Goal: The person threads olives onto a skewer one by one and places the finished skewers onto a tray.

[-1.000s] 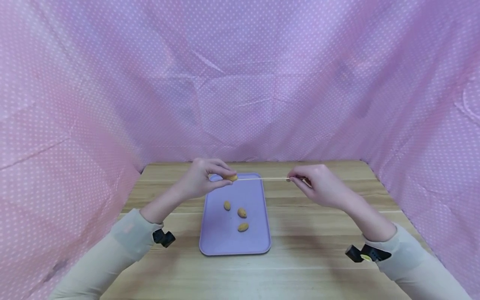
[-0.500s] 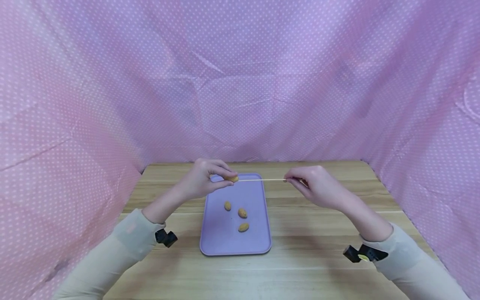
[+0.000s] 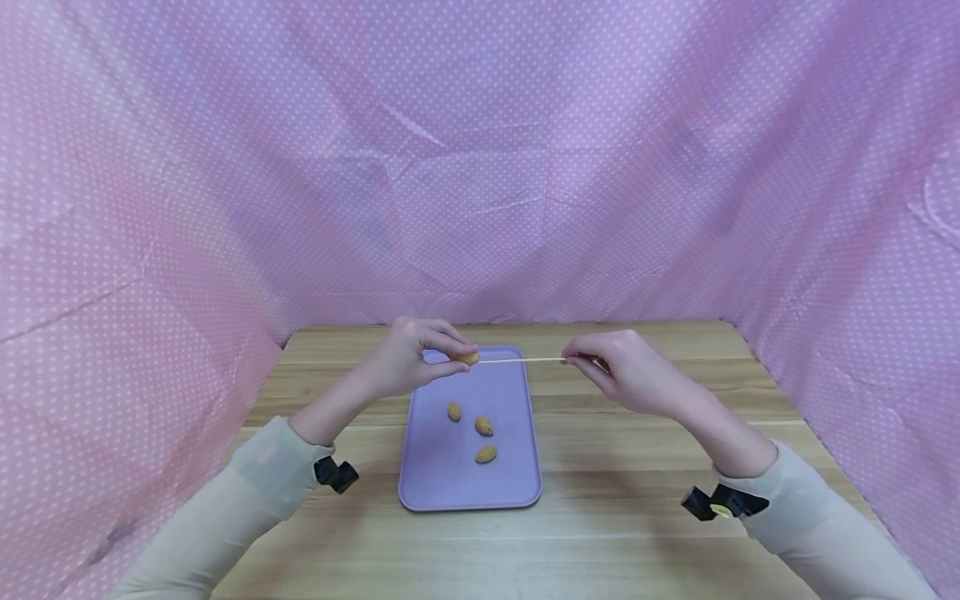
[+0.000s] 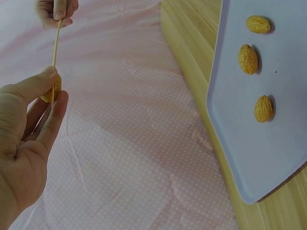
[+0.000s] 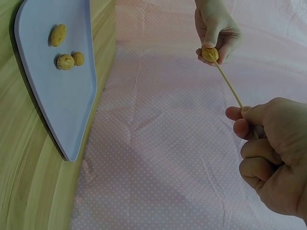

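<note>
My left hand (image 3: pixel 412 358) pinches a wrinkled yellow-brown dried fruit (image 5: pixel 209 54) between thumb and fingers, above the far end of a purple tray (image 3: pixel 442 483). My right hand (image 3: pixel 622 367) grips a thin wooden skewer (image 3: pixel 521 360) between thumb and fingertips, to the right of the tray. Held nearly level, the skewer runs across to the left hand. Its far end meets the fruit in the right wrist view; in the left wrist view it overlaps the fruit, between thumb and fingertips. Fingers partly hide the fruit.
Three more dried fruits lie on the tray: one at left (image 3: pixel 454 411), one in the middle (image 3: pixel 484 426) and one nearer the front (image 3: pixel 486 454). The tray rests on a wooden table (image 3: pixel 600 533). Pink dotted cloth (image 3: pixel 480 208) hangs behind and at both sides.
My right hand has moved a little left, closer to the left hand, and the bare stretch of skewer between the hands looks shorter. The left hand has shifted very slightly right.
</note>
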Tool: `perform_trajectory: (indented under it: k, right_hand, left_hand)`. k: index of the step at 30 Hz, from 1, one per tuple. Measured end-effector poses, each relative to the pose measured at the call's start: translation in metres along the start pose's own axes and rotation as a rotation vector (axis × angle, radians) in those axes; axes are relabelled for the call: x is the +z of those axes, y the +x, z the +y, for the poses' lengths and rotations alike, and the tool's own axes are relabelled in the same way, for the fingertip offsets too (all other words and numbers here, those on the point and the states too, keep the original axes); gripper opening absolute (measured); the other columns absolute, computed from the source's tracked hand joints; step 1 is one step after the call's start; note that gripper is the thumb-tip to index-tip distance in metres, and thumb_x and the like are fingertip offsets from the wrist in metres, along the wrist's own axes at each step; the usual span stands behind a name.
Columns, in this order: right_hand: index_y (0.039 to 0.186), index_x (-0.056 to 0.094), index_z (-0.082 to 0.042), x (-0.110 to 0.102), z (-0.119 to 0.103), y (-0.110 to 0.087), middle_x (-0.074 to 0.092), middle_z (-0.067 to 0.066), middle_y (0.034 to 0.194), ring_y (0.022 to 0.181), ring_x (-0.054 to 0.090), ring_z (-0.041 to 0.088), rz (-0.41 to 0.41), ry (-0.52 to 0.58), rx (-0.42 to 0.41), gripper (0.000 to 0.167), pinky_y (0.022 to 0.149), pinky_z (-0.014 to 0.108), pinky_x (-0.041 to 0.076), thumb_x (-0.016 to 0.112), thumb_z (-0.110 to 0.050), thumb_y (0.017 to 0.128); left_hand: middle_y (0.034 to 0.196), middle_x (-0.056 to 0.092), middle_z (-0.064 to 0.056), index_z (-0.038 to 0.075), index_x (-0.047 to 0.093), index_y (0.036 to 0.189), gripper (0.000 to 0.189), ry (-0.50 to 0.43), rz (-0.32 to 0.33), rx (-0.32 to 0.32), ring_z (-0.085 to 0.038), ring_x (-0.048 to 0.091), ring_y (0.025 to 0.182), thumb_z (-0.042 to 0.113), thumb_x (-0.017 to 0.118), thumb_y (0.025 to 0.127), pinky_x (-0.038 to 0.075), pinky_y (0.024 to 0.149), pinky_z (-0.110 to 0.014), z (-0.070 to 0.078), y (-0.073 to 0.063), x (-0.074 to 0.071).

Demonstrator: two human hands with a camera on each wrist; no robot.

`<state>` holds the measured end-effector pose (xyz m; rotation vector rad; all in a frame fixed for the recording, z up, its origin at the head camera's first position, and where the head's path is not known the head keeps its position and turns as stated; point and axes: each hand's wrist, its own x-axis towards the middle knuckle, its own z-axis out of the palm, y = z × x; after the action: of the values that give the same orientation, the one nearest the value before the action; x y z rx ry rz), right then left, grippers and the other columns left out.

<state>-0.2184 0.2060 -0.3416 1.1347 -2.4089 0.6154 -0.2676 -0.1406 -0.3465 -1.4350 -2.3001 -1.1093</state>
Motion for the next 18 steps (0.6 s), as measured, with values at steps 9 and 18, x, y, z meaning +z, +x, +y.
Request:
perform_trajectory:
  k: [9,18]
  right_hand:
    - [0.101,0.079,-0.013,0.0028,-0.0003,0.0018,0.078,-0.006,0.090,0.075,0.062,-0.001,-0.015,0.002,0.012,0.016,0.064,0.024,0.059,0.073,0.002,0.097]
    - [0.100,0.078,-0.013,0.0041,-0.0018,0.0023,0.078,-0.006,0.090,0.074,0.061,-0.001,-0.024,0.018,0.011,0.016,0.063,0.022,0.058,0.073,0.002,0.097]
  left_hand:
    - [0.101,0.083,-0.006,0.004,0.084,0.107,0.023,0.004,0.001,-0.009,-0.017,0.080,0.089,0.000,0.087,0.085,0.066,0.081,-0.024,0.0031,0.0000,0.0004]
    - [0.101,0.083,-0.005,0.005,0.084,0.107,0.022,0.000,-0.016,-0.026,-0.015,0.080,0.089,0.001,0.087,0.086,0.067,0.081,-0.024,0.0052,0.0008,0.0019]
